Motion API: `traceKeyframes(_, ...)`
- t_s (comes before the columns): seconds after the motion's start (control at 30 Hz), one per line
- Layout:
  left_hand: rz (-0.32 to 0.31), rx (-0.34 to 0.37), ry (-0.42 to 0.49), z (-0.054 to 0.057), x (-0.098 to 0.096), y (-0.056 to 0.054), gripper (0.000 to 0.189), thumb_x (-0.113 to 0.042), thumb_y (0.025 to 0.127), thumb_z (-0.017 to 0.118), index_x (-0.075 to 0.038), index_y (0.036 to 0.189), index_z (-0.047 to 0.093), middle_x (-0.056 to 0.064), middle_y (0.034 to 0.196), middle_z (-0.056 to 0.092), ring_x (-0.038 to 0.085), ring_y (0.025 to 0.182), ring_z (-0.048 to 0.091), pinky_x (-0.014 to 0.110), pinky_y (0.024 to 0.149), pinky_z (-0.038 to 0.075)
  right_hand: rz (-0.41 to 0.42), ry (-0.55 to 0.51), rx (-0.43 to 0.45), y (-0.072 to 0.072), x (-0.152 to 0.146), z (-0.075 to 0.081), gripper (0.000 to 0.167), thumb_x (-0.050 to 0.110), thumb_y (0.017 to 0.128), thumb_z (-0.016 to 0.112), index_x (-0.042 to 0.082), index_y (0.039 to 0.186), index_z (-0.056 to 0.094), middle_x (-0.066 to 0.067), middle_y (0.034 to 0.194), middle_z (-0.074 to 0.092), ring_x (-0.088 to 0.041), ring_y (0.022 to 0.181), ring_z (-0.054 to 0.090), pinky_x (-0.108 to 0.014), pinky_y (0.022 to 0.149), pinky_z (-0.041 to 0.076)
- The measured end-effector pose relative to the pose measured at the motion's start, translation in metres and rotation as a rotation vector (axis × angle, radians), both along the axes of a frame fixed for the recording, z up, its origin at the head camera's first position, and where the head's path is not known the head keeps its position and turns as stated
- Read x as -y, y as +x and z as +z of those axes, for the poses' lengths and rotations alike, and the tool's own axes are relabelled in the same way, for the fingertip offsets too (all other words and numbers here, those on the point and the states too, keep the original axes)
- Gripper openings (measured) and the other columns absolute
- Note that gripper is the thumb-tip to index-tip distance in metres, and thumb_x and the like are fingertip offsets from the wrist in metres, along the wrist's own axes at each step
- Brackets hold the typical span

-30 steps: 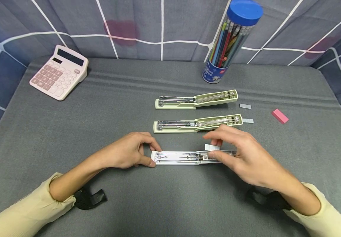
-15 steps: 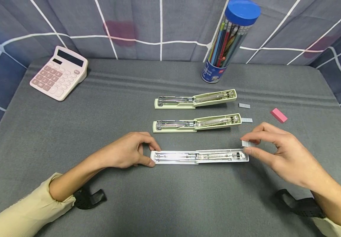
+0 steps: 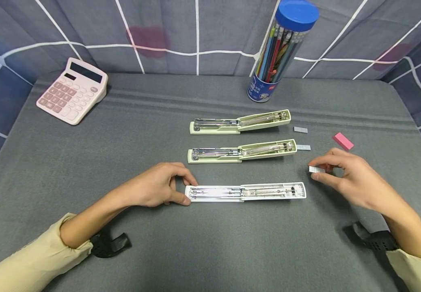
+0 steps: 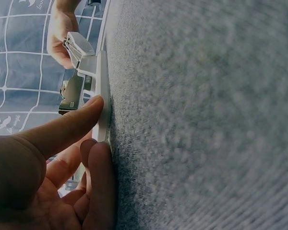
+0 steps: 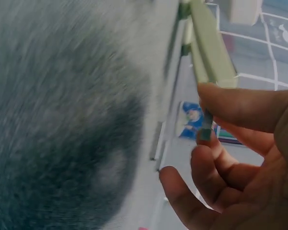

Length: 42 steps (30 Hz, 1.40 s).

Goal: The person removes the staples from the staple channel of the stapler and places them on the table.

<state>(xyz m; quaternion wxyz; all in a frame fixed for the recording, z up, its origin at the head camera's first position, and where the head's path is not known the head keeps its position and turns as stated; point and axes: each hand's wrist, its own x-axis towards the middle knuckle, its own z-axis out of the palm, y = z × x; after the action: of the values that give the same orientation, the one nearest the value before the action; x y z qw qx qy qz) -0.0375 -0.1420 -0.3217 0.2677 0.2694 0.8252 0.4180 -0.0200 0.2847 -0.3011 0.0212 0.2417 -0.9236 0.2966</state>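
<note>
An opened white stapler (image 3: 268,190) lies lengthwise on the grey table, its metal rail and inner top showing. My left hand (image 3: 159,184) grips the left end of its base, thumb on the near side and fingers on the far side. Beyond the stapler's right end, my right hand (image 3: 354,180) pinches a short strip of staples (image 3: 316,169) between thumb and fingers. In the right wrist view that strip (image 5: 208,127) stands on edge between the fingertips, above the table surface.
Two opened pale green staplers, a farther one (image 3: 265,120) and a nearer one (image 3: 266,151), lie beyond the white one. Staple strips (image 3: 301,129) sit by their right ends. A pink eraser (image 3: 343,141), a pencil tub (image 3: 263,87) and a pink calculator (image 3: 72,91) stand around.
My right hand has moved right, from over the white stapler's opened top to past its right end, carrying the staple strip. My left hand has stayed on the base.
</note>
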Motion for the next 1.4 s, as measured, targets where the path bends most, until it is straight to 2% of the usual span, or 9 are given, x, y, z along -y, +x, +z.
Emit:
traceKeyframes(0.23,0.001,0.009,-0.014,0.0,-0.002,0.0,0.03,-0.01,0.075,0.086,-0.014,0.102,0.073,-0.002,0.092,0.06,0.009,0.054,0.052,0.027,0.052,0.046,0.042,0.133,0.004,-0.006,-0.006,-0.013,0.033,-0.004,0.075,0.081,0.014,0.102,0.073,0.014,0.086,0.056,-0.003,0.078,0.049,-0.02,0.066,0.037)
traceKeyframes(0.57,0.004,-0.005,-0.013,0.0,-0.001,0.0,0.03,-0.01,0.074,0.086,-0.014,0.101,0.073,-0.003,0.091,0.06,0.008,0.053,0.051,0.027,0.051,0.045,0.03,0.165,0.002,-0.009,-0.004,-0.019,0.031,-0.003,0.075,0.081,0.014,0.101,0.074,0.011,0.088,0.058,-0.006,0.077,0.049,-0.02,0.066,0.036)
traceKeyframes(0.8,0.009,-0.016,-0.009,-0.001,-0.001,0.001,0.03,-0.011,0.074,0.087,-0.013,0.101,0.073,-0.003,0.091,0.06,0.008,0.054,0.051,0.027,0.051,0.045,0.032,0.15,0.01,-0.01,-0.003,-0.02,0.031,-0.002,0.076,0.081,0.013,0.102,0.075,0.011,0.09,0.061,-0.006,0.077,0.046,-0.022,0.065,0.034)
traceKeyframes(1.0,0.007,-0.022,-0.004,-0.001,0.0,0.001,0.03,-0.011,0.074,0.087,-0.012,0.1,0.073,-0.002,0.09,0.06,0.008,0.054,0.051,0.027,0.051,0.045,0.012,0.141,0.022,-0.01,-0.003,-0.02,0.031,-0.002,0.075,0.081,0.012,0.103,0.074,0.009,0.092,0.062,-0.005,0.082,0.05,-0.022,0.07,0.038)
traceKeyframes(1.2,0.009,-0.01,-0.012,0.0,-0.001,0.0,0.03,-0.01,0.074,0.086,-0.013,0.1,0.073,-0.003,0.09,0.06,0.008,0.053,0.05,0.027,0.05,0.045,0.025,0.095,0.004,-0.011,-0.005,-0.023,0.034,-0.005,0.072,0.082,0.011,0.101,0.073,0.008,0.089,0.063,-0.005,0.08,0.053,-0.018,0.07,0.04)
traceKeyframes(1.4,0.009,-0.009,-0.008,0.0,-0.001,0.0,0.03,-0.009,0.074,0.086,-0.012,0.1,0.073,-0.002,0.09,0.06,0.008,0.053,0.051,0.027,0.05,0.045,0.02,0.05,0.048,-0.01,-0.005,-0.022,0.03,-0.006,0.075,0.08,0.012,0.098,0.074,0.009,0.089,0.064,-0.005,0.081,0.054,-0.017,0.071,0.04)
